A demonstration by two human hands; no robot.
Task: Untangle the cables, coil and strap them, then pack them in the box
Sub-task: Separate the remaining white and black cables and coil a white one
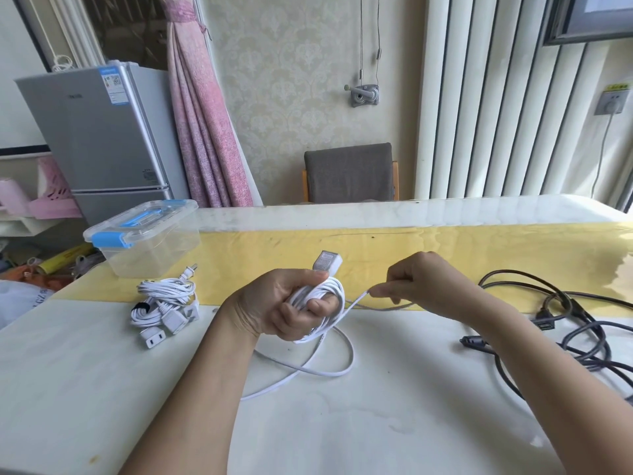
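1. The clear box (147, 241), lid on and blue latches down, sits on the pale surface (102, 389).
2. Just beside the box, on its near side, a white bundle (164, 303) of coiled cable and plugs lies with a dark strap (142, 307) round it.
3. To the right of the box, the left hand (287, 303) is raised off the surface. Its fingers are clenched round a coil of flat white cable (329, 289), and a pale connector (327, 261) pokes up above the thumb.
4. Further right of the box, the right hand (424, 286) pinches a strand of that cable between its fingertips. The strand runs straight to the coil.
5. The cable's slack lies in a loose loop on the surface, nearer the person than the box.
6. Farthest right of the box, the dark cables (565, 320) lie tangled.
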